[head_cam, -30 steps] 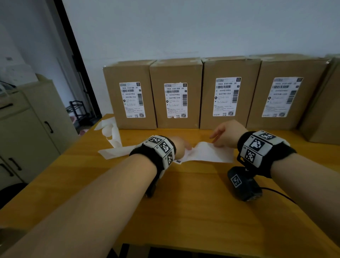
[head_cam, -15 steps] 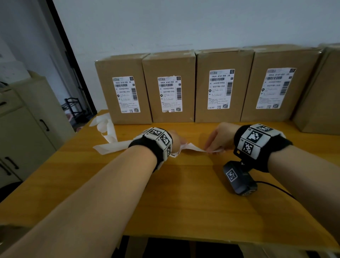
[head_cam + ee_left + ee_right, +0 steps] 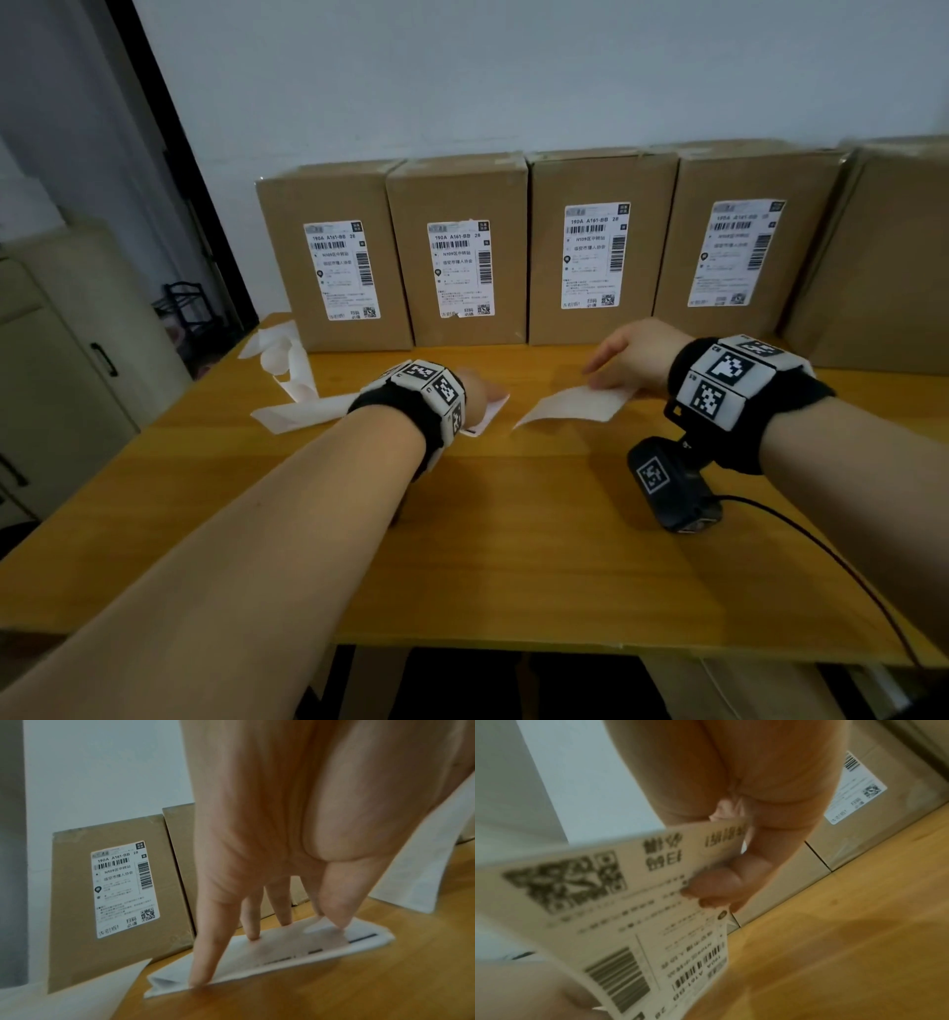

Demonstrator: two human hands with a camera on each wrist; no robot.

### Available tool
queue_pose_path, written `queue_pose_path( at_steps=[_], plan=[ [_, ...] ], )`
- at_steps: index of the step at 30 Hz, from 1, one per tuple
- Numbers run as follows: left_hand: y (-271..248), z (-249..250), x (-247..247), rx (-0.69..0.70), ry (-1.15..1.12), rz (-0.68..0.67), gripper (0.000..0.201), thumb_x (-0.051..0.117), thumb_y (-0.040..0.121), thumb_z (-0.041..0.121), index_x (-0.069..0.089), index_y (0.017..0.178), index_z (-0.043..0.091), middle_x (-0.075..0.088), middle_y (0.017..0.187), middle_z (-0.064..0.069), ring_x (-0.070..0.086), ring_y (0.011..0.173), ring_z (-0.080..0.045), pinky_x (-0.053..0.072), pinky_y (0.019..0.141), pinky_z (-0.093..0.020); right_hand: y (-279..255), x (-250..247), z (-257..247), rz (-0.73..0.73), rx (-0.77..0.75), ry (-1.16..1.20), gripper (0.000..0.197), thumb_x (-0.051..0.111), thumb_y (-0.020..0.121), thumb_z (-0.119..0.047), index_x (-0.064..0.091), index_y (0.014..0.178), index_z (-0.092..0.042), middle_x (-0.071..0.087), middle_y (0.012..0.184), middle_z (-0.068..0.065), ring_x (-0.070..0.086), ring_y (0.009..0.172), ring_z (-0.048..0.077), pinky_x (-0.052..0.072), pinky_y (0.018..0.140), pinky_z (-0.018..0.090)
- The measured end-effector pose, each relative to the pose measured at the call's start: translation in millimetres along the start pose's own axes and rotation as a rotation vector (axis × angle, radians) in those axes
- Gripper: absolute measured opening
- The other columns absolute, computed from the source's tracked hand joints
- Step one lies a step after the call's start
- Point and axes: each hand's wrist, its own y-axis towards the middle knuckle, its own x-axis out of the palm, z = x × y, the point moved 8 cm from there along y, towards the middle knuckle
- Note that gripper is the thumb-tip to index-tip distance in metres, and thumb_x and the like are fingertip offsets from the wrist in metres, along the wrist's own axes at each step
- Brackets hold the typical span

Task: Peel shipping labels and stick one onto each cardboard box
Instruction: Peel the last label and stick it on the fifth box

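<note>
Along the back of the wooden table point(image 3: 513, 555), a row of upright cardboard boxes point(image 3: 462, 246), four showing labels on their fronts, a fifth at the right edge with no label visible. Left of centre, a loose backing strip point(image 3: 298, 411) trailing across the tabletop. Left hand point(image 3: 270, 841), fingers straight, pressing the strip's folded end flat. Right hand point(image 3: 634, 354) pinching a peeled shipping label point(image 3: 628, 912), lifted just above the table, apart from the strip.

Straight fingers point(image 3: 205, 953) press folded label strip point(image 3: 295, 949) (white) onto table point(image 3: 334, 994).
</note>
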Motion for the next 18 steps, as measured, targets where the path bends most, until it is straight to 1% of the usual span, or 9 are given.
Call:
queue_pose_path(
  at_steps=[1, 2, 3, 5, 7, 10, 14, 16, 18],
  plan=[
    [-1.3, -2.1, -1.6, 0.003, -0.076, 0.020, 0.024, 0.028, 0.103, 0.016, 0.052, 0.105, 0.021, 0.051, 0.103, -0.006, 0.053, 0.090, -0.020, 0.042, 0.076, -0.017, 0.1, -3.2, -1.2, 0.028, -0.015, 0.037, 0.009, 0.069, 0.081, -0.006, 0.068, 0.084, -0.015, 0.065, 0.088, 0.005, 0.063, 0.083, 0.020, 0.056, 0.081, 0.034],
    [1.0, -4.1, -7.1, 0.023, -0.108, 0.085, 0.032, 0.031, 0.101, 0.010, 0.050, 0.125, 0.021, 0.052, 0.124, -0.008, 0.054, 0.109, -0.024, 0.042, 0.090, -0.022, 0.2, -5.6, -3.1, 0.045, -0.032, 0.060, 0.011, 0.068, 0.080, -0.005, 0.066, 0.080, -0.017, 0.064, 0.086, 0.004, 0.062, 0.084, 0.020, 0.056, 0.082, 0.036],
    [-1.6, -7.8, -14.6, 0.032, -0.207, 0.142, 0.043, 0.032, 0.099, 0.005, 0.041, 0.139, 0.018, 0.043, 0.143, -0.007, 0.046, 0.127, -0.025, 0.038, 0.101, -0.028, 0.0, -7.7, -5.4, 0.060, -0.049, 0.086, 0.015, 0.067, 0.080, -0.004, 0.065, 0.077, -0.018, 0.063, 0.085, 0.003, 0.061, 0.084, 0.020, 0.056, 0.082, 0.037],
    [-14.5, -12.1, -33.2, 0.075, -0.397, 0.272, 0.047, 0.034, 0.100, 0.008, 0.033, 0.145, 0.017, 0.032, 0.152, -0.007, 0.035, 0.137, -0.024, 0.033, 0.107, -0.031, 1.0, -12.7, -8.3, 0.096, -0.078, 0.176, 0.018, 0.066, 0.080, -0.001, 0.063, 0.077, -0.018, 0.062, 0.088, 0.003, 0.060, 0.089, 0.023, 0.054, 0.084, 0.039],
    [-26.0, -15.4, -46.6, 0.100, -0.605, 0.313, 0.045, 0.037, 0.101, 0.026, 0.036, 0.144, 0.015, 0.037, 0.149, -0.006, 0.038, 0.134, -0.023, 0.036, 0.104, -0.033, 1.7, -17.7, -11.3, 0.137, -0.107, 0.282, 0.018, 0.065, 0.080, 0.001, 0.066, 0.086, -0.016, 0.063, 0.097, 0.006, 0.060, 0.097, 0.025, 0.052, 0.090, 0.041],
    [-35.6, -13.8, -49.3, 0.082, -0.784, 0.248, 0.054, 0.043, 0.096, 0.045, 0.040, 0.140, 0.014, 0.048, 0.137, -0.005, 0.049, 0.121, -0.023, 0.046, 0.097, -0.036, 4.6, -23.8, -17.7, 0.221, -0.153, 0.414, 0.021, 0.064, 0.082, 0.000, 0.069, 0.099, -0.012, 0.064, 0.111, 0.011, 0.058, 0.105, 0.028, 0.048, 0.097, 0.043],
    [-42.7, -15.3, -68.7, 0.077, -0.868, 0.483, 0.059, 0.047, 0.092, 0.050, 0.045, 0.135, 0.010, 0.052, 0.132, -0.003, 0.053, 0.107, -0.014, 0.046, 0.091, -0.029, -1.0, -29.7, -33.1, 0.370, -0.296, 0.396, 0.014, 0.062, 0.085, -0.005, 0.070, 0.093, -0.012, 0.062, 0.098, 0.002, 0.056, 0.093, 0.017, 0.047, 0.081, 0.027],
    [-40.1, -9.7, -67.0, 0.109, -1.080, 0.433, 0.064, 0.041, 0.090, 0.060, 0.049, 0.132, 0.012, 0.056, 0.130, -0.005, 0.060, 0.107, -0.017, 0.051, 0.093, -0.037, -5.5, -27.1, -42.3, 0.393, -0.389, 0.332, 0.013, 0.064, 0.083, -0.007, 0.068, 0.080, -0.019, 0.063, 0.086, -0.004, 0.058, 0.086, 0.014, 0.047, 0.076, 0.024],
    [-40.5, -4.7, -60.3, 0.110, -1.392, 0.320, 0.057, 0.042, 0.087, 0.064, 0.056, 0.116, 0.016, 0.063, 0.119, -0.003, 0.068, 0.098, -0.018, 0.055, 0.089, -0.040, -5.5, -25.1, -44.5, 0.410, -0.414, 0.265, 0.022, 0.065, 0.082, -0.008, 0.063, 0.070, -0.026, 0.062, 0.079, -0.009, 0.060, 0.084, 0.013, 0.049, 0.079, 0.026]
  ],
)
